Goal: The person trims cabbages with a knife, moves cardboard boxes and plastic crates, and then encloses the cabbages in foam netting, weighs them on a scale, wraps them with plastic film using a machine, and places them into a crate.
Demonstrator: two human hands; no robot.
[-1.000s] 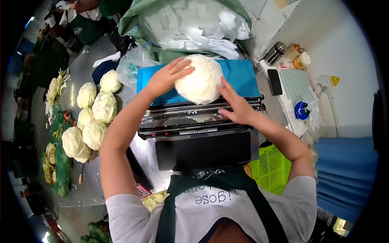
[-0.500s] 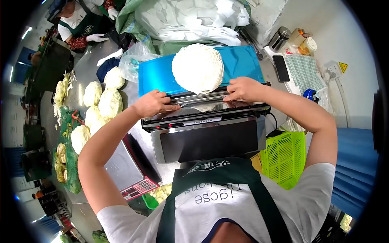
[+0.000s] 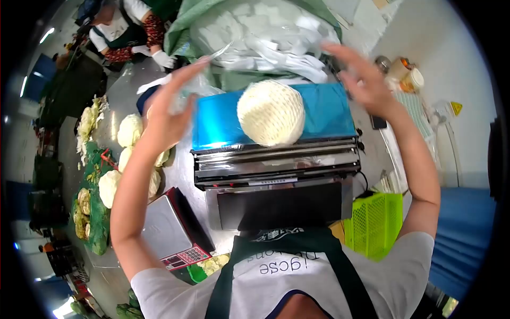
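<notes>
A pale cabbage (image 3: pixel 271 114) in a white foam net rests on the blue-topped panel (image 3: pixel 218 122) of a wrapping machine. Clear film lies along the machine's metal bars (image 3: pixel 276 159), below the cabbage. To the left, my left hand (image 3: pixel 172 103) is raised, its fingers apart and blurred, with nothing visible in it. My right hand (image 3: pixel 366 85) is lifted past the panel's upper right corner, fingers spread and holding nothing. Neither hand touches the cabbage. Beyond the panel, white foam nets (image 3: pixel 265 53) fill a large green sack (image 3: pixel 178 37).
More cabbages (image 3: pixel 130 130) lie on the metal table at left, near a green mesh sack (image 3: pixel 98 212). A weighing scale (image 3: pixel 164 228) sits lower left, a lime-green basket (image 3: pixel 374 223) lower right. Another person (image 3: pixel 125 32) in an apron works at upper left.
Both hands have left the film at the metal bars and moved up and outward, opening. The cabbage remains on the blue panel. The whole view has shifted slightly.
</notes>
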